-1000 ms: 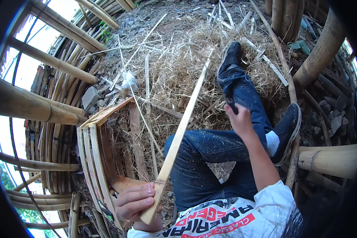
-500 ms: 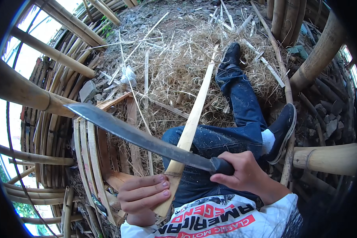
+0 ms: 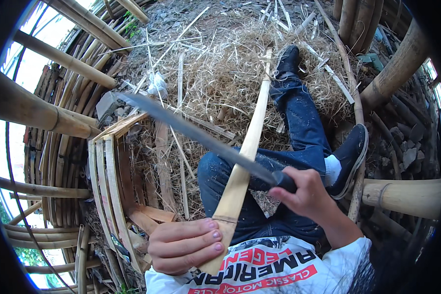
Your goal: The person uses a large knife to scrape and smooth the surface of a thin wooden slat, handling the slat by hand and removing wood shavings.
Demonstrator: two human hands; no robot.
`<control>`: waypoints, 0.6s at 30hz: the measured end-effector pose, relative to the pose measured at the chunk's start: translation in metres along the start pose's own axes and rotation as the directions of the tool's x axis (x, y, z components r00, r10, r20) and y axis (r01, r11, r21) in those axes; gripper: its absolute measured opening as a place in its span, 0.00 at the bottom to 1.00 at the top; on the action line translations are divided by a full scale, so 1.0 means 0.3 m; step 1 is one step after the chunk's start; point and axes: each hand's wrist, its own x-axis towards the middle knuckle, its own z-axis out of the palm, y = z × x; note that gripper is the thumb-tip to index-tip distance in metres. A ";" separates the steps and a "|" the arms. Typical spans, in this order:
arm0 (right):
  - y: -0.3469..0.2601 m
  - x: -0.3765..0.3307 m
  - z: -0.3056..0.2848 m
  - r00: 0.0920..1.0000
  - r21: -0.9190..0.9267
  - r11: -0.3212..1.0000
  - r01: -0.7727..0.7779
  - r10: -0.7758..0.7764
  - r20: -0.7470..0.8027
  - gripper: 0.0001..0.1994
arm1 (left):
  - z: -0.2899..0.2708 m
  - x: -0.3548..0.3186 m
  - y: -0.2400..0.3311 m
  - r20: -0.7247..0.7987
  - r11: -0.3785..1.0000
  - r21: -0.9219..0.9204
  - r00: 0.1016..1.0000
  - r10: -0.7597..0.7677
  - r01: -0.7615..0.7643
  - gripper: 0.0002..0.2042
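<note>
My left hand (image 3: 186,246) grips the near end of a long, pale bamboo strip (image 3: 252,137), just below a dark node line. The strip slants away over my bent leg, its far end lying in the shavings beside my outstretched foot. My right hand (image 3: 303,192) is closed round the dark handle of a machete (image 3: 196,138). Its long grey blade, a little blurred, crosses above the strip and points up to the left. Whether the edge touches the strip I cannot tell.
Curly shavings (image 3: 220,83) cover the ground ahead. At the left stands a slatted wooden crate (image 3: 105,181), with stacked bamboo poles (image 3: 59,186) behind it. A thick bamboo post (image 3: 402,198) is at the right, near my shoe (image 3: 350,159). A white plastic bag (image 3: 157,85) lies beyond the crate.
The machete has moved away from me along the strip and slightly right, with my right hand. My left hand has shifted a little right with the strip's near end.
</note>
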 end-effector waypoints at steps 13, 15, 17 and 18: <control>0.168 0.111 0.017 0.985 0.045 0.985 -0.168 0.169 -0.041 0.24 | -0.002 0.026 -0.014 0.061 0.998 -0.037 0.997 0.057 -0.054 0.07; 0.219 0.139 0.017 0.972 -0.003 0.975 -0.222 0.221 -0.083 0.25 | -0.022 0.038 -0.005 0.105 0.998 -0.050 0.994 0.037 -0.032 0.07; 0.261 0.161 0.024 0.967 0.008 0.973 -0.232 0.232 -0.103 0.25 | -0.026 0.018 -0.002 0.153 0.999 -0.029 0.987 -0.039 0.044 0.07; 0.272 0.172 0.022 0.962 0.011 0.967 -0.254 0.254 -0.094 0.25 | -0.031 0.015 -0.005 0.153 0.999 -0.027 0.987 -0.040 0.044 0.07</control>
